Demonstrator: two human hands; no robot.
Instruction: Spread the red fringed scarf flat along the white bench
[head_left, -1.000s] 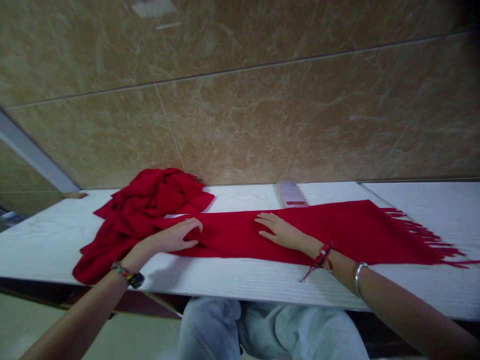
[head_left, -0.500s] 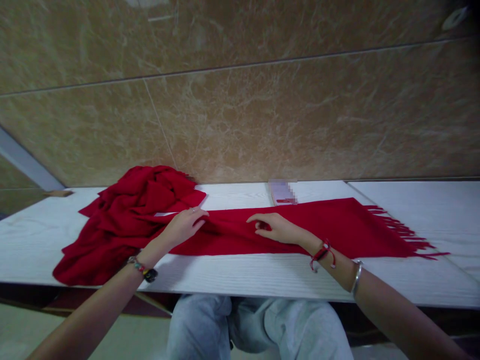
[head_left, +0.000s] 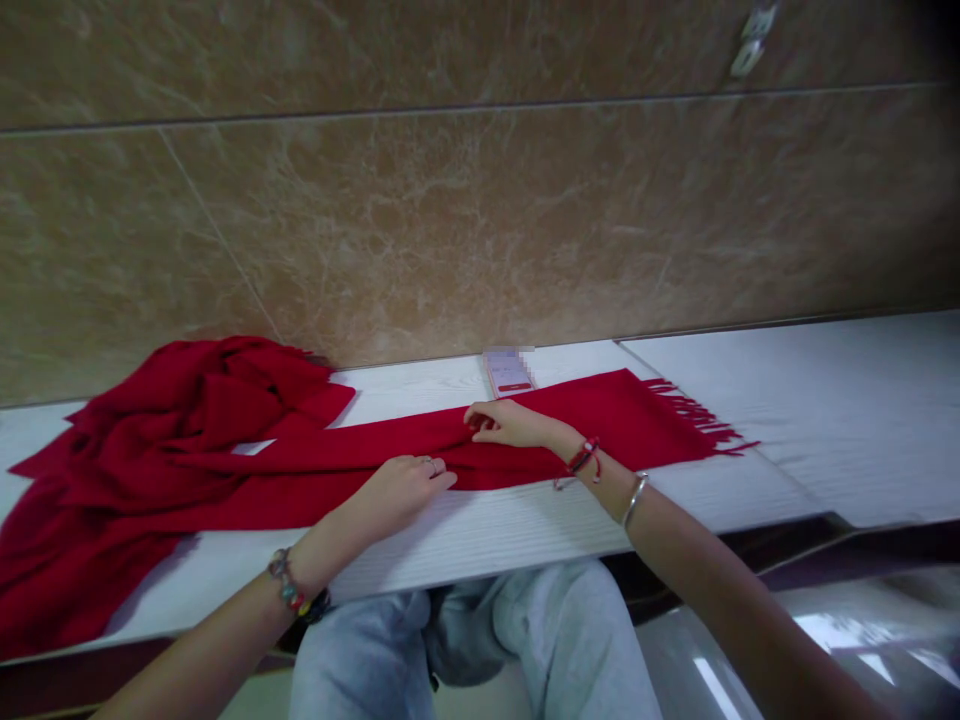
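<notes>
The left hand (head_left: 401, 493) and right hand (head_left: 512, 423) curl fingers at the scarf (head_left: 619, 420), any grip hidden; the frame's left edge crops its heap.

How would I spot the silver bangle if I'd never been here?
On the white table lies a red fringed cloth, with the right hand over it. Follow that arm up past the red bracelet. The bangle sits further up, a plain shiny ring without dangling threads.

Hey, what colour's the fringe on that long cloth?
The fringe is red, like the cloth itself; best seen in the head view.
</notes>
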